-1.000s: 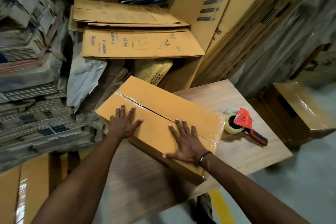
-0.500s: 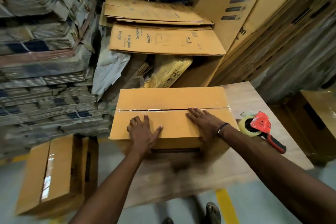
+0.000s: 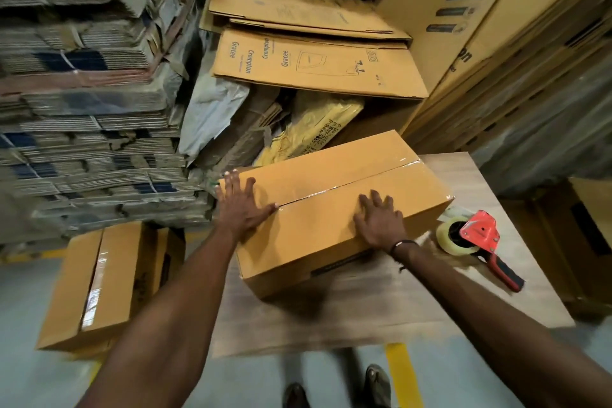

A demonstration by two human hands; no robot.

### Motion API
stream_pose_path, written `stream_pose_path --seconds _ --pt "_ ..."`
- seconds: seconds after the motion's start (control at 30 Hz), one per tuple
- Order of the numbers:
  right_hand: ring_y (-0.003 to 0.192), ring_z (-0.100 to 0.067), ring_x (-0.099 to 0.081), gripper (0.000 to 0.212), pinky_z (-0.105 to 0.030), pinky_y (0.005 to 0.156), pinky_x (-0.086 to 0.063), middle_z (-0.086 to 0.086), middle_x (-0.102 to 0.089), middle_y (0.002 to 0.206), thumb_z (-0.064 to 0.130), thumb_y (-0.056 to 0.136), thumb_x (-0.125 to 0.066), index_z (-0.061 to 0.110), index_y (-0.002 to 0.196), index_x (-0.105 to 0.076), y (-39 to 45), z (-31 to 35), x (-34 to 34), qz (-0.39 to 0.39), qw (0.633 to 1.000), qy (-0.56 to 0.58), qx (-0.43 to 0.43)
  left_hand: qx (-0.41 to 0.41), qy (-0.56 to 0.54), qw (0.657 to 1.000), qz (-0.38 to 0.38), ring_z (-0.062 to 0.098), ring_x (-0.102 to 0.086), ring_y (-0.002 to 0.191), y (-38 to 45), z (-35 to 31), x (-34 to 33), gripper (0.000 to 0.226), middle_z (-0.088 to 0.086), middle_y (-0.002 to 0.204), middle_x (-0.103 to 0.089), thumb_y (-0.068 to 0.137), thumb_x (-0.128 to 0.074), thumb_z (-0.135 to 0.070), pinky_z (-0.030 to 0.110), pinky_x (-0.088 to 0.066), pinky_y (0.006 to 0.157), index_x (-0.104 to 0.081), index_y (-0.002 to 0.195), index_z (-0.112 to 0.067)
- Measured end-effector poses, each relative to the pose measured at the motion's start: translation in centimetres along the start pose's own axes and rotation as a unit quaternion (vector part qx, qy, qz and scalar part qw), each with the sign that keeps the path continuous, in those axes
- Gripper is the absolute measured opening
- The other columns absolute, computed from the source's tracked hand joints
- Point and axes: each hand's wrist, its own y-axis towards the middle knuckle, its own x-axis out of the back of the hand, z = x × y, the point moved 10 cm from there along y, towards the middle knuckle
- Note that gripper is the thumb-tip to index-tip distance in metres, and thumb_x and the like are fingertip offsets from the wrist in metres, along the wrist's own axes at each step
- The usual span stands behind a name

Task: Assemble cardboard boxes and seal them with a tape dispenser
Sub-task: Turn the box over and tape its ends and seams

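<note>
Already the box (image 3: pixel 334 209) on the desk (image 3: pixel 496 291) looks closed, with clear tape running along its top seam, so this one seems nearly finished. Both hands lie flat on its lid, fingers straight and spread, holding nothing: the left hand (image 3: pixel 240 205) at the near-left end of the seam, the right hand (image 3: pixel 379 222) by the front edge. The tape dispenser (image 3: pixel 477 242) lies idle just to the right. Another taped box (image 3: pixel 99 281) sits on the floor; flat cartons (image 3: pixel 314 63) behind probably remain to be made up
</note>
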Motion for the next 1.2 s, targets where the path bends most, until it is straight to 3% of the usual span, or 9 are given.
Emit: stream_pose_path --seconds 0.2,0.37,0.47,0.53,0.6,0.73,0.87,1.07,1.2 --pt "0.151 -0.057 0.02 0.091 -0.068 0.122 0.001 -0.018 0.022 0.17 0.078 0.097 -0.022 0.026 0.166 0.009 -3.4 1.1 -5.4 -0.041 0.995 0.027 -0.085 0.002 0.005 0.998 0.066 0.044 -0.012 0.155 2.1 2.4 -0.4 0.117 0.021 0.169 -0.011 0.07 -0.056 -0.094 0.067 -0.012 0.122 -0.025 0.153 -0.018" --pt "0.15 -0.05 0.03 0.095 -0.07 0.117 0.019 -0.024 0.03 0.165 0.085 0.091 0.006 0.025 0.163 0.022 -0.2 -1.6 -7.0 -0.028 0.999 0.025 -0.009 -0.029 0.062 0.997 0.041 0.049 -0.026 0.146 0.6 2.0 0.2 0.107 0.026 0.159 -0.025 0.07 -0.043 -0.099 0.064 -0.026 0.117 -0.03 0.148 -0.026" --pt "0.153 -0.048 0.027 0.095 -0.071 0.121 0.009 -0.02 0.024 0.168 0.087 0.091 0.005 0.029 0.165 0.013 1.8 -4.4 -5.5 -0.003 0.999 -0.025 0.028 -0.038 0.088 0.995 0.025 0.047 -0.033 0.139 -1.8 1.2 0.2 0.094 0.028 0.153 -0.03 0.078 -0.036 -0.096 0.058 -0.032 0.111 -0.031 0.147 -0.031" --pt "0.156 -0.046 0.017 0.086 -0.065 0.126 -0.005 -0.018 0.02 0.17 0.079 0.099 -0.016 0.032 0.167 0.006 2.0 -5.5 -3.0 -0.018 1.0 -0.011 0.017 -0.054 0.081 0.995 0.017 0.043 -0.036 0.132 -3.6 0.1 -0.3 0.084 0.025 0.143 -0.035 0.083 -0.035 -0.092 0.053 -0.037 0.104 -0.033 0.145 -0.035" --pt "0.158 -0.045 0.002 0.076 -0.058 0.125 -0.019 -0.02 0.012 0.172 0.061 0.106 -0.035 0.03 0.167 -0.004 2.4 -7.0 -0.8 -0.053 0.998 0.011 -0.019 -0.074 0.055 0.996 0.012 0.042 -0.038 0.126 -5.2 -1.4 -1.0 0.079 0.022 0.135 -0.036 0.085 -0.035 -0.09 0.051 -0.041 0.099 -0.033 0.144 -0.039" --pt "0.146 -0.048 -0.037 0.06 -0.054 0.114 -0.04 -0.025 -0.013 0.169 0.04 0.11 -0.043 0.023 0.164 -0.025 2.7 -9.1 0.8 -0.078 0.991 0.087 -0.071 -0.067 -0.086 0.991 0.078 0.047 -0.047 0.12 -8.7 -3.8 -4.4 0.074 0.018 0.131 -0.034 0.086 -0.047 -0.084 0.052 -0.046 0.096 -0.031 0.143 -0.04" --pt "0.141 -0.044 -0.045 0.062 -0.047 0.114 -0.037 -0.022 -0.04 0.16 0.032 0.109 -0.051 0.008 0.162 -0.028 -1.0 -7.9 -0.7 -0.136 0.959 0.229 -0.097 -0.039 -0.179 0.98 0.076 0.052 -0.053 0.113 -11.2 -5.3 -6.2 0.069 0.016 0.131 -0.032 0.089 -0.049 -0.081 0.054 -0.046 0.096 -0.029 0.141 -0.04" --pt "0.154 -0.029 -0.032 0.071 -0.035 0.121 -0.027 -0.012 -0.027 0.17 0.044 0.109 -0.045 0.008 0.164 -0.02 -10.4 -5.6 -6.1 -0.209 0.921 0.311 -0.105 -0.011 -0.203 0.979 0.03 0.049 -0.055 0.105 -12.6 -7.1 -6.3 0.063 0.016 0.128 -0.032 0.092 -0.049 -0.076 0.05 -0.047 0.088 -0.032 0.137 -0.037" --pt "0.151 -0.029 -0.037 0.065 -0.041 0.119 -0.033 -0.011 -0.032 0.168 0.045 0.111 -0.041 0.011 0.164 -0.024 -10.1 -8.1 -5.5 -0.222 0.927 0.285 -0.103 -0.026 -0.203 0.978 0.028 0.05 -0.057 0.105 -13.5 -9.1 -6.6 0.056 0.018 0.13 -0.035 0.097 -0.043 -0.071 0.051 -0.049 0.087 -0.03 0.139 -0.036"
